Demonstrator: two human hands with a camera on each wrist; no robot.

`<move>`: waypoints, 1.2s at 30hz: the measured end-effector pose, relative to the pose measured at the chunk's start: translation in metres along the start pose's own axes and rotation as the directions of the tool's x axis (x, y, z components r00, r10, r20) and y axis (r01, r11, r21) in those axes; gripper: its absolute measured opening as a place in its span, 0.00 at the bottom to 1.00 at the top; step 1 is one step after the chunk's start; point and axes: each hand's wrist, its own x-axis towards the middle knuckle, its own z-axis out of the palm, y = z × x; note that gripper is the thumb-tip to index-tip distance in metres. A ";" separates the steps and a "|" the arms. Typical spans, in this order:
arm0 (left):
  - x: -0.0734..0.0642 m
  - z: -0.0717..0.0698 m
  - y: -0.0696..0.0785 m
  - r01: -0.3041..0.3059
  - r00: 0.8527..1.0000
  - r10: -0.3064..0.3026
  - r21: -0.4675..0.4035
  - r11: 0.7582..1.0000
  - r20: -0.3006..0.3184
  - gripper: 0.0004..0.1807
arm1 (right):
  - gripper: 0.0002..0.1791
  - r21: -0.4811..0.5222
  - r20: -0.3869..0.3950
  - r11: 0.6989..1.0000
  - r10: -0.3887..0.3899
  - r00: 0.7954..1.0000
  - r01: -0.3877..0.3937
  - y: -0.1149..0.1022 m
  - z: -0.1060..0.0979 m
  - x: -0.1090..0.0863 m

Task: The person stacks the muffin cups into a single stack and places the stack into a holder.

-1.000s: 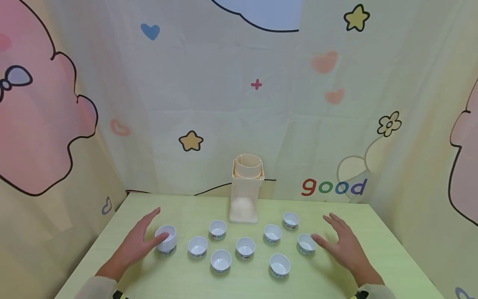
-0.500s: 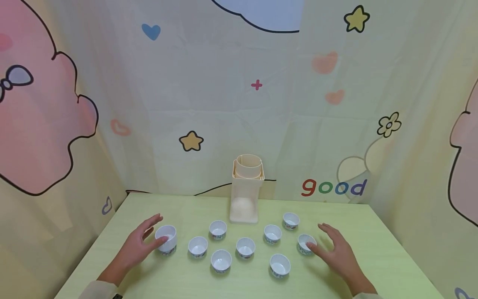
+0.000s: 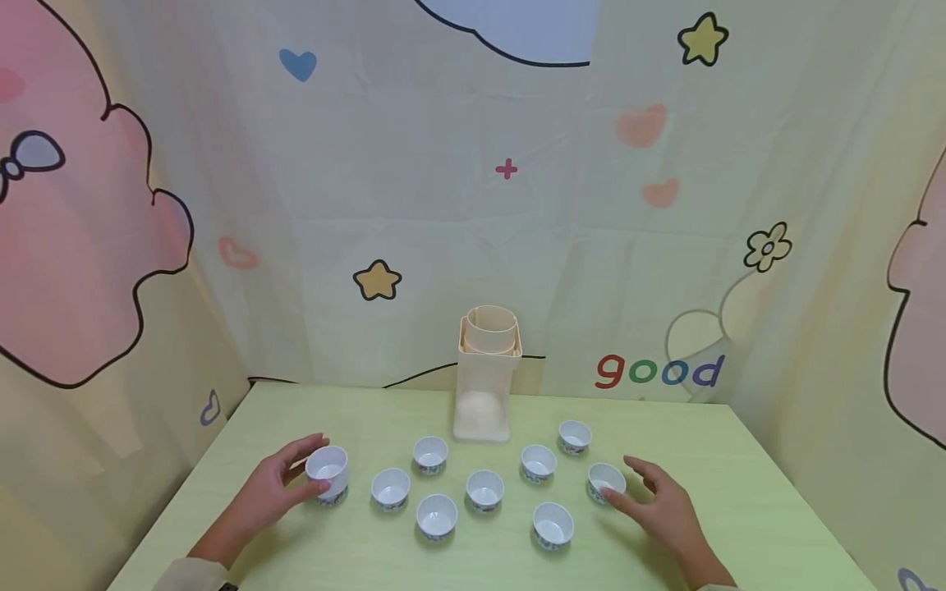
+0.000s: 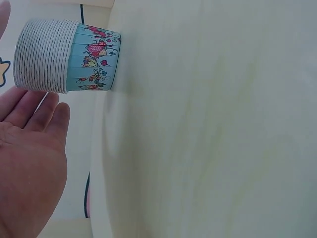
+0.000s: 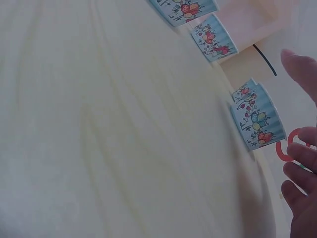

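A stack of nested paper baking cups (image 3: 328,466) stands upright at the left of the table. My left hand (image 3: 269,486) curves loosely about it, thumb in front and fingers behind. In the left wrist view the stack (image 4: 47,57) shows many ridged rims over a blue floral base, and the thumb is apart from it. On the right, a single blue floral baking cup (image 3: 608,476) stands within the spread of my right hand (image 3: 660,510). The thumb overlaps its near side in the head view; in the right wrist view the fingers (image 5: 301,171) are apart from this cup (image 5: 258,119).
Several more baking cups (image 3: 484,490) stand singly, mouths up, between the hands. Behind them, against the printed cloth backdrop (image 3: 414,197), rises a beige holder (image 3: 484,377) with a round tube (image 3: 491,331) in its top. The pale green table (image 3: 355,566) reaches to the backdrop.
My left hand has closed in around the stack, its fingers now behind it. My right hand has moved left and nearer the user, to the right-hand cup. The cups have stayed put.
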 end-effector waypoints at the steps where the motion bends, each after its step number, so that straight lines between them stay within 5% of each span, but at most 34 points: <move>1: 0.000 0.000 -0.001 -0.003 1.000 0.003 -0.011 1.000 0.004 0.44 | 0.47 0.006 0.001 1.000 0.003 1.000 -0.003 0.000 0.001 0.000; 13: 0.000 -0.001 0.000 -0.027 0.999 0.030 -0.113 0.993 0.030 0.39 | 0.45 0.003 -0.014 1.000 -0.012 1.000 0.012 -0.001 0.008 0.003; 36: 0.003 -0.002 -0.003 0.047 0.998 -0.038 -0.184 0.982 0.049 0.37 | 0.44 0.001 -0.014 1.000 0.027 1.000 -0.027 -0.003 0.013 0.010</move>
